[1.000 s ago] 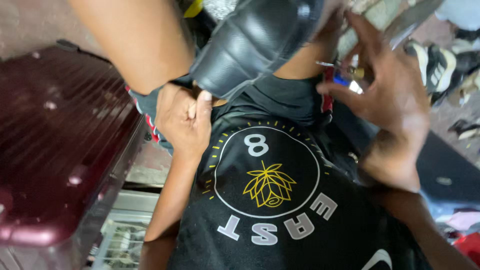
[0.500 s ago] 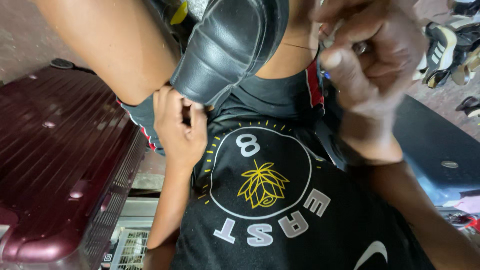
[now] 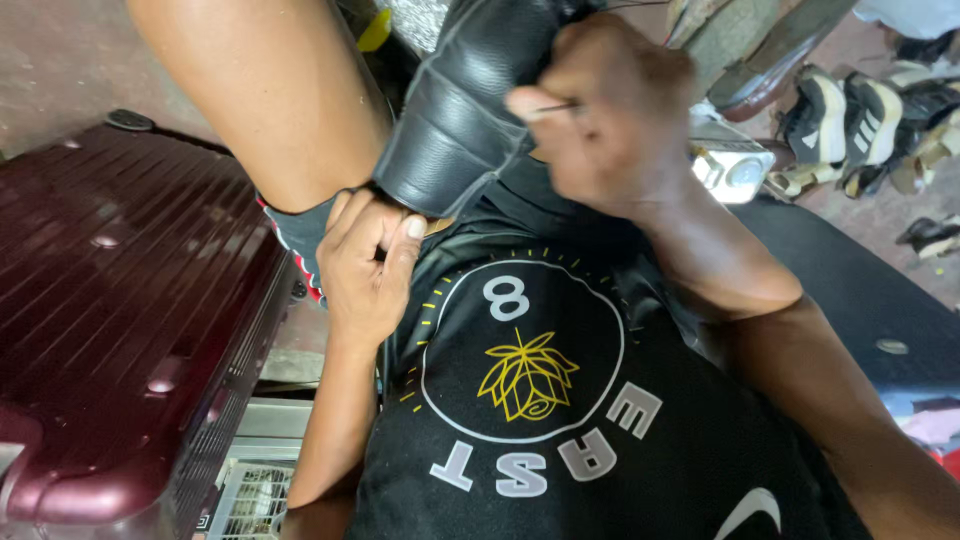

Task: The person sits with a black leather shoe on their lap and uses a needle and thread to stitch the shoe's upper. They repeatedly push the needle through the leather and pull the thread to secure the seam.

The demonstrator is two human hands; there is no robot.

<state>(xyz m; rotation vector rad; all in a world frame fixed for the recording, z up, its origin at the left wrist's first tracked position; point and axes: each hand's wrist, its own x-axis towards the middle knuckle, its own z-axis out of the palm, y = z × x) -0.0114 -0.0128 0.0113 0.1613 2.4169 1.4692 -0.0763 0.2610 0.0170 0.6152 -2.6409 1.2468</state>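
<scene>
A person in a black shirt (image 3: 560, 400) with a round printed emblem works on a black leather shoe (image 3: 460, 110), braced between the bare knee (image 3: 270, 90) and the chest. The left hand (image 3: 370, 265) is curled against the shoe's lower end, thumb pressing its edge, gripping it from beneath. The right hand (image 3: 610, 115) is clenched above the shoe's side, pinching a thin needle-like tool (image 3: 555, 108) between thumb and fingers; its tip meets the leather. A maroon ribbed suitcase (image 3: 120, 310) lies to the left. More shoes (image 3: 860, 120) lie scattered on the floor at upper right, beside a small white container (image 3: 735, 170).
</scene>
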